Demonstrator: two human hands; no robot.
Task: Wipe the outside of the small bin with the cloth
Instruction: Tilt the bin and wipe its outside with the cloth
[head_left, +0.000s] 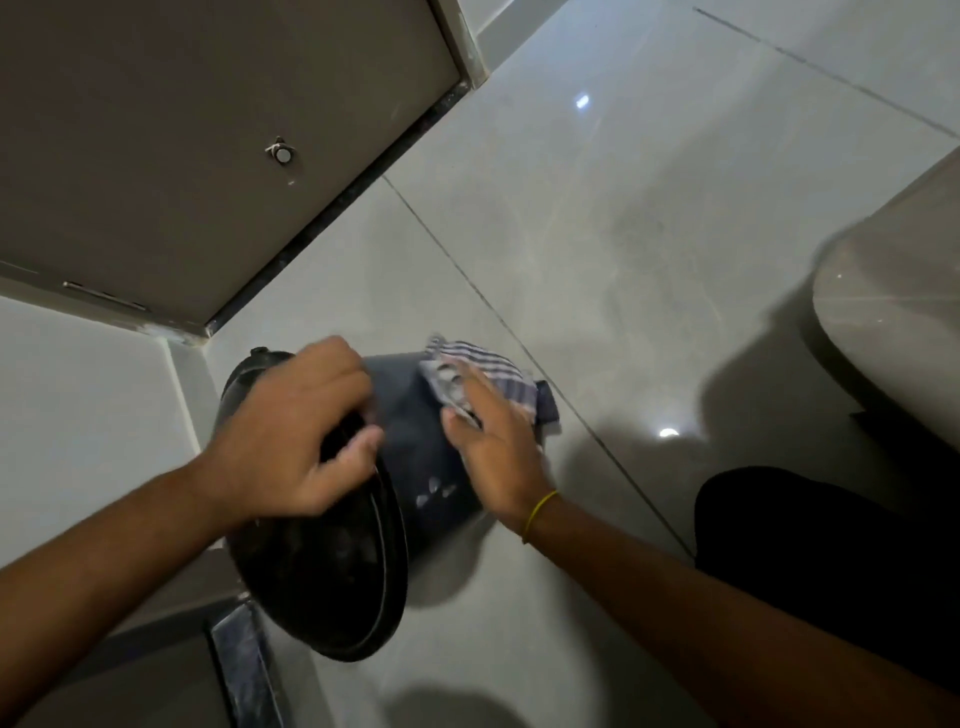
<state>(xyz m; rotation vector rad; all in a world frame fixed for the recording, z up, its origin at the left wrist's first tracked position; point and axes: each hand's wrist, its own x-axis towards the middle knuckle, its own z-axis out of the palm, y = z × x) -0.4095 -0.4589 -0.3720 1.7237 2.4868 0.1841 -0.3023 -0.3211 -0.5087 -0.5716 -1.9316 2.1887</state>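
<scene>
Head view: left hand (280, 431) clamps the tipped bin's (410, 447) rim; right hand (493, 447) presses the cloth (488, 374) flat, fingers spread, on its wall. Wiping looks midway.

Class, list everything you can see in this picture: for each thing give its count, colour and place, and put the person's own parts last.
small bin: one, dark grey, tipped on the floor, centre
cloth: one, striped white and blue, on the bin's side
floor: pale glossy tiles
door: one, brown, upper left
toilet: one, pale, right edge
wristband: one, yellow, right wrist
left hand: gripping the bin's rim
right hand: flat on the cloth
</scene>
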